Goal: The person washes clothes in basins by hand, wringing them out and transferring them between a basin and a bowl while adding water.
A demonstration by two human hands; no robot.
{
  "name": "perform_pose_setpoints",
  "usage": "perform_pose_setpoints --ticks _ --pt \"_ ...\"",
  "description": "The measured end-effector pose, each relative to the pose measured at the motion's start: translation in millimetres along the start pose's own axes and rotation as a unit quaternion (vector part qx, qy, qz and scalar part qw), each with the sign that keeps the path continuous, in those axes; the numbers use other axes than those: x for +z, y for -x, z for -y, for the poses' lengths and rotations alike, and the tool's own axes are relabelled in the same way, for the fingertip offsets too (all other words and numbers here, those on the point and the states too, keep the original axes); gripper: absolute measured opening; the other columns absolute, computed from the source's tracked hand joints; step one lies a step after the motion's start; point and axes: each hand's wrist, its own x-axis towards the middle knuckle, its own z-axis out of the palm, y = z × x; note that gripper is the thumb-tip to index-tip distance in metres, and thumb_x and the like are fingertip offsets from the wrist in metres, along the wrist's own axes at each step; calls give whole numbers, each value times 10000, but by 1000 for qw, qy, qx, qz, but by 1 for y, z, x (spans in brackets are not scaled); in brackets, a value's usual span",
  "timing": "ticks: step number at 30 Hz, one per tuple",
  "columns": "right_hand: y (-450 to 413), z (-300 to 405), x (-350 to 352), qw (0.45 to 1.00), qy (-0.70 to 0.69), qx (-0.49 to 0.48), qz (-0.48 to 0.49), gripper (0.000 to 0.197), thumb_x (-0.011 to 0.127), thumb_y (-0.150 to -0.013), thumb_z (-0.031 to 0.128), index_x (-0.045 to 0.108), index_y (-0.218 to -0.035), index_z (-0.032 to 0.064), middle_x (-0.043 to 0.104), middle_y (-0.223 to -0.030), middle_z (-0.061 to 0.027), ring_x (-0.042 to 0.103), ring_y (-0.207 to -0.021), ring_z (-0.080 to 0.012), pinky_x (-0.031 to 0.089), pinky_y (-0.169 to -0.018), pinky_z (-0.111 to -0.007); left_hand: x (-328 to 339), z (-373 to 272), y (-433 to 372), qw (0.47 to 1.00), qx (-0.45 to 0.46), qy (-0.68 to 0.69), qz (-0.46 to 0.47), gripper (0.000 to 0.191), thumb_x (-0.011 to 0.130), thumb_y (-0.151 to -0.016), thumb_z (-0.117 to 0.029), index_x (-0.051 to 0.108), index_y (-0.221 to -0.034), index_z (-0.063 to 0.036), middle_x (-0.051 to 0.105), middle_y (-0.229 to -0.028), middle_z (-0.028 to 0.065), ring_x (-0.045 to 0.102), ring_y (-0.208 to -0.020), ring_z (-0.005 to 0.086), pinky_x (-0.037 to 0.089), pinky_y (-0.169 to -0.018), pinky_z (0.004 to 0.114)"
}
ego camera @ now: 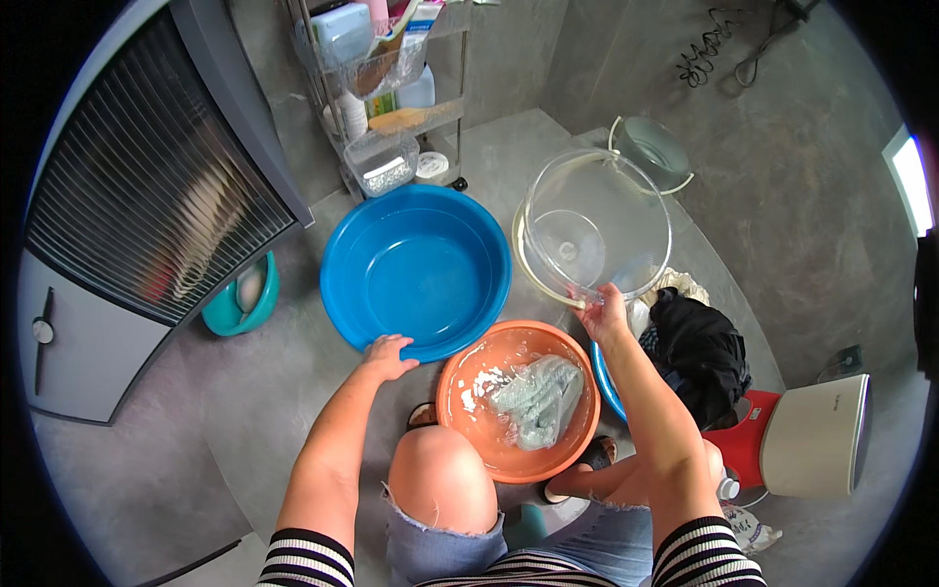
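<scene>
At the near rim of a large blue plastic basin [433,286] is my left hand [386,357], its fingers over the rim and the thumb apart. Some wet gleam shows on the basin's floor. My right hand [603,314] grips the near rim of a clear plastic bucket [623,213] by the joint of its pale handle. Between my knees and the blue basin stands an orange basin [462,447] of water, with a pale wet cloth [546,403] lying in it.
Dark clothes [693,345] are heaped in another blue basin [607,389] at right, beside a red and beige appliance [807,440]. A second clear bucket [653,154] stands behind. A shelf rack [396,110] and a ribbed-glass cabinet [147,161] flank a teal basin [260,312].
</scene>
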Motion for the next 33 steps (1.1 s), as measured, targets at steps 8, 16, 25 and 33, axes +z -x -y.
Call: perform_pose_setpoints --ticks 8,16,25,33 --pt "-39 -38 39 998 30 64 -2 747 612 -1230 297 476 -1742 -230 844 -1621 -469 938 -1403 -574 815 -1181 -649 12 6 16 992 -17 -127 14 635 1024 -1142 -362 892 -1761 -307 826 -1860 75 702 -1788 394 525 -1519 685" --pt "-107 -40 -4 996 -22 61 69 806 603 -1241 306 384 -1832 -196 832 -1638 -463 936 -1396 -589 817 -1169 -705 -21 67 27 967 -22 -255 3 640 1055 -1093 -285 935 -1720 -337 884 -1794 12 698 -1791 363 488 -1527 760" --pt "-104 -96 19 986 158 38 -28 1228 828 -1275 732 295 -2116 15 750 -1894 -300 939 -1377 -483 771 -1162 -635 -80 63 56 934 -57 -226 272 518 998 -1166 -414 955 -1655 -246 898 -1706 114 810 -1560 448 598 -1368 690" --pt "41 -70 -98 404 899 168 -18 835 758 -1279 686 900 -1720 -10 845 -1817 -315 805 -1719 -496 678 -1398 -588 -53 -75 57 850 81 -300 426 663 891 -1240 -655 975 -1611 -113 936 -1632 233 958 -1235 489 763 -1114 602"
